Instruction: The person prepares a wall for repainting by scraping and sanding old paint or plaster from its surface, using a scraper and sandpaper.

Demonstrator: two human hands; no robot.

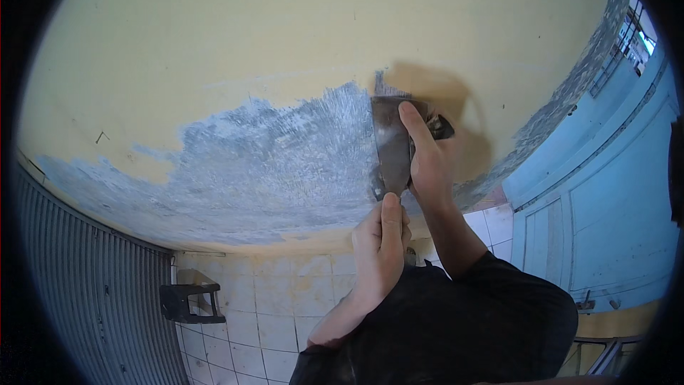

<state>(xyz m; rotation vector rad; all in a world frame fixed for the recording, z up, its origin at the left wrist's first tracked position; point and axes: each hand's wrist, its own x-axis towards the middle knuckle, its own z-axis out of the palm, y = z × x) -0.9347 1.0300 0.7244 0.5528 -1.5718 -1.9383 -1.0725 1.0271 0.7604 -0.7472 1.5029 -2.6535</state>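
A wide-bladed metal scraper [393, 141] is held against the wall, its broad edge up and its narrow end down. My left hand [378, 251] grips the scraper's lower end, thumb lying along it; the handle is hidden in the fist. Higher up, my right hand [434, 168] has its thumb pressed on the blade near the broad edge. A small dark object [441, 127] shows beside the right thumb; what it is I cannot tell. The blade's edge meets yellow paint on the wall [299, 21], just under a short scraped streak [393, 88].
A bared grey patch [278, 166] spreads left across the wall. Below stands a dark plastic stool [193, 303] on the tiled floor [275, 305], near a corrugated metal shutter [91, 278]. A light-blue door [620, 203] is at right. A bent nail [101, 137] sticks out at left.
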